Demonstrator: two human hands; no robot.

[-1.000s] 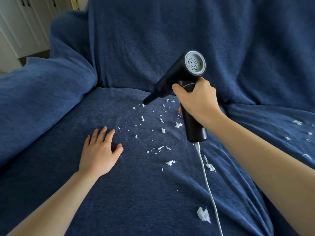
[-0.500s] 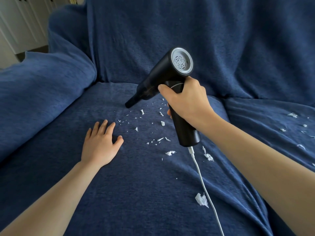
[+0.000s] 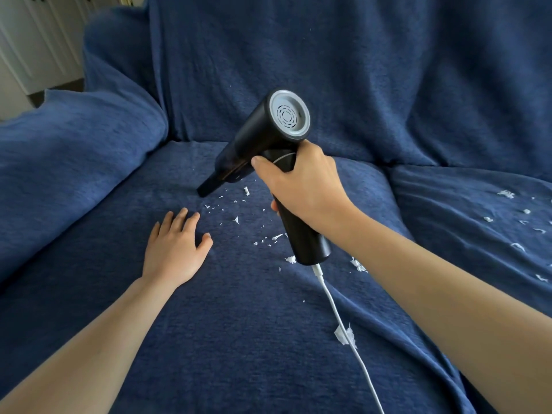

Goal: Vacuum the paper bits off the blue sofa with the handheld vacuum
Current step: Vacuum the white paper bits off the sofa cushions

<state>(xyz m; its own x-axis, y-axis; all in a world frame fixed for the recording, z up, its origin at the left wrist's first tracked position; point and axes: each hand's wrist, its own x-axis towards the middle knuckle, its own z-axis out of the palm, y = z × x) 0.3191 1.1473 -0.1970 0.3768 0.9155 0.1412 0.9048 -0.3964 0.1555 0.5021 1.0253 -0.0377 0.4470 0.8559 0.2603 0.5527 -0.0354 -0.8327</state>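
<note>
My right hand [image 3: 301, 186] grips the handle of the black handheld vacuum [image 3: 263, 135], whose grey vented back faces me. Its nozzle tip [image 3: 204, 191] points down-left, close to the blue sofa seat [image 3: 239, 339]. White paper bits [image 3: 236, 219] lie scattered on the seat just right of the nozzle and under the handle. A bigger scrap [image 3: 343, 334] lies nearer to me by the white cord [image 3: 337, 312]. My left hand [image 3: 174, 249] rests flat on the seat, fingers apart, left of the bits.
More paper bits [image 3: 519, 225] dot the right seat cushion. The sofa's padded arm [image 3: 74, 150] rises at the left and the backrest [image 3: 328, 61] stands behind. White cabinet doors [image 3: 35, 40] show at the top left.
The vacuum and my right hand have moved left across the seat, the nozzle now closer to my left hand. Fewer bits lie at the far end of the patch. My left hand stayed flat.
</note>
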